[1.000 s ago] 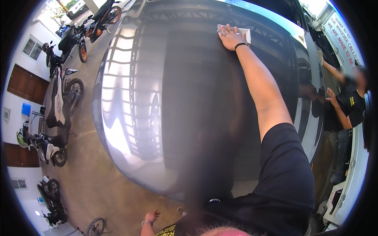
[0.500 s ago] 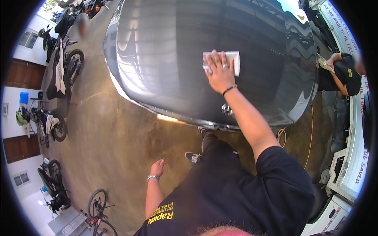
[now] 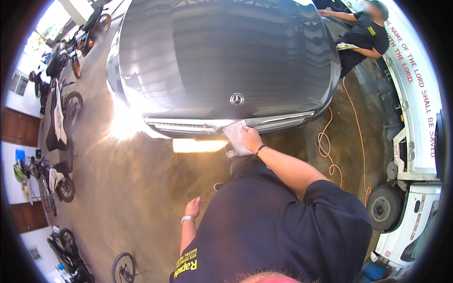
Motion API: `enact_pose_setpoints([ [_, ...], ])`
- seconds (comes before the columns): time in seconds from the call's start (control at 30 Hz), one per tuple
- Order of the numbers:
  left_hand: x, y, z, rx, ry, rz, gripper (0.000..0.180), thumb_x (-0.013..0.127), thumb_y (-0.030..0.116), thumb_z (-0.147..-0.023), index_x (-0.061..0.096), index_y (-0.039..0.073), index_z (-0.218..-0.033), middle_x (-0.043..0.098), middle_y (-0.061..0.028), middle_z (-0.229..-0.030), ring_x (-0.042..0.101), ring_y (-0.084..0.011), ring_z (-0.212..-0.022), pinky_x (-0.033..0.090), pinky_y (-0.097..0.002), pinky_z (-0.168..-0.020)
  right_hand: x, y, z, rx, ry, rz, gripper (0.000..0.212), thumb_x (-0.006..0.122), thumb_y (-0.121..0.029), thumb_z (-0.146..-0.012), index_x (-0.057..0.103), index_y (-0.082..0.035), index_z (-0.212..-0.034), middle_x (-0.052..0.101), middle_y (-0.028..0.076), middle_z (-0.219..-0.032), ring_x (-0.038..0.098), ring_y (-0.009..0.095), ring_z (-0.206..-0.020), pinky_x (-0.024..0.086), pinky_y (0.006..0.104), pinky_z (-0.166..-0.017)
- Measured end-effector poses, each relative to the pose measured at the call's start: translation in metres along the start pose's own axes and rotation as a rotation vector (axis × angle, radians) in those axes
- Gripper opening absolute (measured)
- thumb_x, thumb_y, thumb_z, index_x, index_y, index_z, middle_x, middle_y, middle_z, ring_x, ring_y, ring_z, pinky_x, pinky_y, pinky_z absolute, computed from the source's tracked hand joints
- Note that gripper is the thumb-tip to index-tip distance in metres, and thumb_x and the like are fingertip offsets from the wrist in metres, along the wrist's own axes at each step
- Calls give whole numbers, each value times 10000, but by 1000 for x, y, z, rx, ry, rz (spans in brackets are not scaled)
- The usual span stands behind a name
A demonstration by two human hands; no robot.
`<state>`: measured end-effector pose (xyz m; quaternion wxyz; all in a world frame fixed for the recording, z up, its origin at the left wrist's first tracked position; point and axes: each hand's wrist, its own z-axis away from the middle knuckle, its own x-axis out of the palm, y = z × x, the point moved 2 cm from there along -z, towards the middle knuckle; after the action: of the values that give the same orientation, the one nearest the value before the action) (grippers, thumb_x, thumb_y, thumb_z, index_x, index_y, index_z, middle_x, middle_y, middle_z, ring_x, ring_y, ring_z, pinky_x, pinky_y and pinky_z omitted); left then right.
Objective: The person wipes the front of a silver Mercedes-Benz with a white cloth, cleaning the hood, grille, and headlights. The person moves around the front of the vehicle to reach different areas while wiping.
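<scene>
Aslant, cloth (image 3: 235, 137) in right hand (image 3: 251, 140), long axis toward car (image 3: 226, 61).

The car hood (image 3: 212, 61) looks glossy, the cloth (image 3: 234, 135) matt.

The person's bare right hand (image 3: 251, 140) is hovering in front of the black-clad torso (image 3: 264, 221), its fingers gripping, while the black-banded right wrist (image 3: 261, 149) and bare right forearm (image 3: 295, 168) are slanting back toward the black-sleeved right shoulder (image 3: 339, 207). The bare left hand (image 3: 193, 208) is hanging well apart, its fingers loosely bending beyond the silver-banded left wrist (image 3: 187, 219), and the bare left forearm (image 3: 188, 233) is lying beside the torso.
</scene>
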<state>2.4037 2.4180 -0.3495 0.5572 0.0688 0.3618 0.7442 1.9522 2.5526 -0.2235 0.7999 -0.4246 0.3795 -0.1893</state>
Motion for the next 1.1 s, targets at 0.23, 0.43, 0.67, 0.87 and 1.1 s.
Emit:
enact_pose_setpoints([
  [0.23, -19, 39, -30, 46, 5, -45, 439, 535, 340, -1082, 661, -10, -1316, 768, -124, -1108, 706, -172, -957, 547, -305, -872, -134, 6, -21, 100, -126, -1357, 360, 515, -283, -1055, 626, -18, -1270, 729, 127, -1164, 731, 260, -1021, 598, 446, -920],
  [0.43, -37, 89, -44, 106, 148, -223, 421, 568, 354, -1051, 699, 23, -1276, 776, -144, -1089, 728, -227, -1061, 547, -337, -917, -340, -57, -160, -246, 413, -1047, 324, 603, -173, -997, 632, 24, -1253, 711, 185, -1196, 720, 334, -1061, 582, 460, -921],
  [0.67, -13, 145, -51, -110, 171, -276, 423, 547, 342, -1050, 692, 22, -1286, 773, -148, -1089, 731, -245, -1011, 546, -356, -914, -443, -141, -369, -535, 744, 515, 563, 530, -455, -1022, 570, -3, -1355, 556, 288, -1392, 555, 475, -1265, 438, 488, -1086],
  [0.87, 42, 184, -76, -84, 86, -194, 433, 526, 341, -1064, 678, 8, -1297, 776, -136, -1082, 734, -236, -990, 550, -359, -901, -346, -128, -392, -229, 412, 918, 661, 335, -543, -1061, 254, -244, -1645, 143, 87, -1727, 72, 459, -1572, 66, 730, -1200],
  [1.1, 49, 167, -83, -69, -77, -233, 411, 524, 321, -1069, 674, 17, -1300, 776, -125, -1103, 737, -229, -986, 554, -343, -900, -215, -58, -169, -476, 442, 744, 673, 539, -528, -984, 400, -257, -1585, 214, 113, -1700, 127, 495, -1549, 86, 732, -1193],
])
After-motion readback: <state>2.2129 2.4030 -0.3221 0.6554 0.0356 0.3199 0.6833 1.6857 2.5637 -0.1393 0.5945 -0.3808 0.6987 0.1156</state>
